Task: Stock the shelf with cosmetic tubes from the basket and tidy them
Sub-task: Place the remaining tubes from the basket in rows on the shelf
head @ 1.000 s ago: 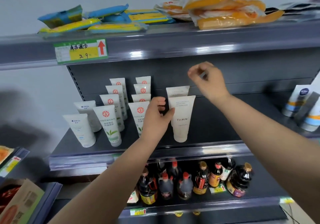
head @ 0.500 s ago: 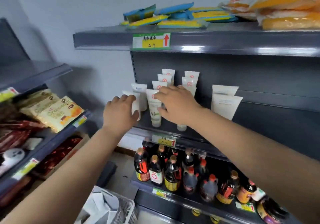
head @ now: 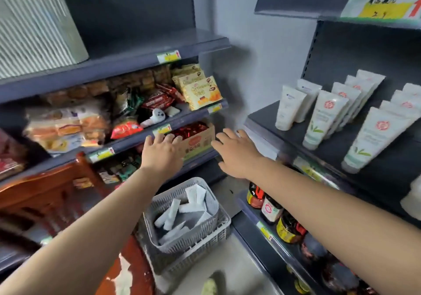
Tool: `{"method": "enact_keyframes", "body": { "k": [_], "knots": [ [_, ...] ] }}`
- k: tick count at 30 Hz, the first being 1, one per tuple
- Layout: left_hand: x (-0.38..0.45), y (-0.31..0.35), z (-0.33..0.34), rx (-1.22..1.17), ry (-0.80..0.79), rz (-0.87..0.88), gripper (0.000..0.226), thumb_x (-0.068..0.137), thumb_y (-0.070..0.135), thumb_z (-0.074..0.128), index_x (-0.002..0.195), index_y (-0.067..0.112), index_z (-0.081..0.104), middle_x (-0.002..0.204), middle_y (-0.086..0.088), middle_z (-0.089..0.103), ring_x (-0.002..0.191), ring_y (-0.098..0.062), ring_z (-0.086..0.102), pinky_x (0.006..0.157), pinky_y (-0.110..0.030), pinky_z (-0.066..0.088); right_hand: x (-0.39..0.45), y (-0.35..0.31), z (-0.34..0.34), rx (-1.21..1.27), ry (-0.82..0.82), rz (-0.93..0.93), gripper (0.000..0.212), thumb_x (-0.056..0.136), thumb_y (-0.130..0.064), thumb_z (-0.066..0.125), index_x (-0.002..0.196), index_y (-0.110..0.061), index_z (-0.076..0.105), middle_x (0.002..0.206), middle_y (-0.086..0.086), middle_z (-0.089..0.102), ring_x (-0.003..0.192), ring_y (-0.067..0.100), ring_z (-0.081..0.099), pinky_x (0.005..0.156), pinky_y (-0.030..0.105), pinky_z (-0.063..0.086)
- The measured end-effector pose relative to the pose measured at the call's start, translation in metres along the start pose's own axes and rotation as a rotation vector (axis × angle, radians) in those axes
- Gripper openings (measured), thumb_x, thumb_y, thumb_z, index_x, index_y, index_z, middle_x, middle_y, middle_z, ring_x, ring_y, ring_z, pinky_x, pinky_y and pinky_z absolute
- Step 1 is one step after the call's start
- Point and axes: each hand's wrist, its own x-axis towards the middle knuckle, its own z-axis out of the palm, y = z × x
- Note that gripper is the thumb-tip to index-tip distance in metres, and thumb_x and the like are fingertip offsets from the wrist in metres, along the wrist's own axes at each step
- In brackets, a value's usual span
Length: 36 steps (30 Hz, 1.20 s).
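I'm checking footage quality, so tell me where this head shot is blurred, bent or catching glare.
Head view: motion blur smears both hands, left and right, and the green-and-yellow price label; the wide lens bows the dark grey shelf edge; the white cosmetic tubes in the grey plastic basket look washed out; lighting is soft, without harsh glare.

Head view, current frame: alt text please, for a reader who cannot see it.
Both hands, left hand and right hand, reach forward open and empty above a grey basket of white tubes. More tubes stand on the shelf at right.
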Motion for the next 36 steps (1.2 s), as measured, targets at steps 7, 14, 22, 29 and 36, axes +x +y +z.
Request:
{"method": "enact_keyframes", "body": {
  "k": [7, 14, 22, 29, 36],
  "knots": [
    [-0.043, -0.056, 0.068, -0.014, -0.237, -0.173, 0.06, 0.088, 0.046, 0.047, 0.141, 0.023, 0.028, 0.145, 0.0, 0.037, 0.134, -0.024, 0.03, 0.113, -0.042, 0.019, 0.052, -0.055, 0.056, 0.069, -0.149, -0.176, 0.047, 0.089, -0.03, 0.05, 0.132, -0.015, 0.038, 0.137, 0.005, 0.037, 0.129, 0.026, 0.029, 0.102, 0.042, 0.027],
    [-0.052, -0.091, 0.15, -0.18, -0.383, -0.295, 0.057, 0.089, 0.041, 0.048, 0.14, 0.023, 0.032, 0.142, 0.001, 0.04, 0.132, -0.023, 0.033, 0.107, -0.039, 0.026, 0.108, -0.087, 0.129, 0.198, -0.373, -0.151, 0.048, 0.089, -0.038, 0.049, 0.132, -0.017, 0.041, 0.138, 0.004, 0.04, 0.129, 0.026, 0.036, 0.102, 0.041, 0.032],
    [-0.03, -0.114, 0.252, -0.368, -0.576, -0.361, 0.058, 0.087, 0.038, 0.051, 0.139, 0.024, 0.031, 0.143, 0.002, 0.039, 0.132, -0.022, 0.034, 0.106, -0.037, 0.029, 0.161, -0.104, 0.242, 0.359, -0.626, 0.007, 0.051, 0.085, -0.035, 0.058, 0.13, -0.016, 0.044, 0.134, 0.005, 0.045, 0.122, 0.027, 0.043, 0.098, 0.04, 0.041],
    [-0.013, -0.111, 0.338, -0.54, -0.689, -0.46, 0.055, 0.087, 0.032, 0.052, 0.137, 0.022, 0.034, 0.138, -0.001, 0.043, 0.126, -0.024, 0.041, 0.102, -0.038, 0.036, 0.179, -0.102, 0.337, 0.471, -0.775, 0.117, 0.055, 0.087, -0.036, 0.057, 0.136, -0.018, 0.039, 0.137, 0.006, 0.046, 0.124, 0.026, 0.044, 0.096, 0.035, 0.042],
    [0.001, -0.089, 0.447, -0.666, -0.807, -0.539, 0.059, 0.088, 0.031, 0.054, 0.141, 0.023, 0.031, 0.144, 0.0, 0.04, 0.13, -0.023, 0.039, 0.103, -0.036, 0.039, 0.199, -0.108, 0.451, 0.733, -0.902, 0.514, 0.053, 0.085, -0.028, 0.063, 0.132, -0.012, 0.046, 0.135, 0.008, 0.051, 0.121, 0.024, 0.05, 0.09, 0.025, 0.039]
  ]
}}
